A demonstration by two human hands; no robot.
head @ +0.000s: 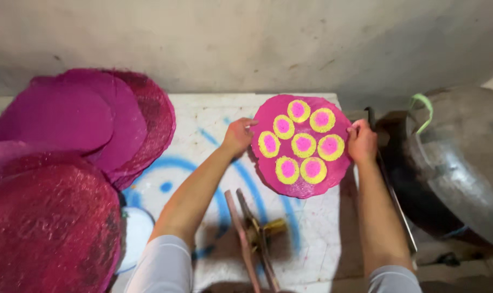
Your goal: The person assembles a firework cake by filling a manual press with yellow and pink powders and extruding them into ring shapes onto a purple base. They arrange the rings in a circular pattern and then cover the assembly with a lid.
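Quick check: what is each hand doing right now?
Left hand: closed on the left edge of the pink disc.
Right hand: closed on the disc's right edge.

Head view, steeply downward, close over table (214,111)

The pink disc (301,187) with yellow-ringed spots looks matt and grainy, the stacked magenta discs (56,228) at eight o'clock rough and porous, the big pot (463,163) at three o'clock dull scuffed metal.

Bare forearms, light grey short sleeves
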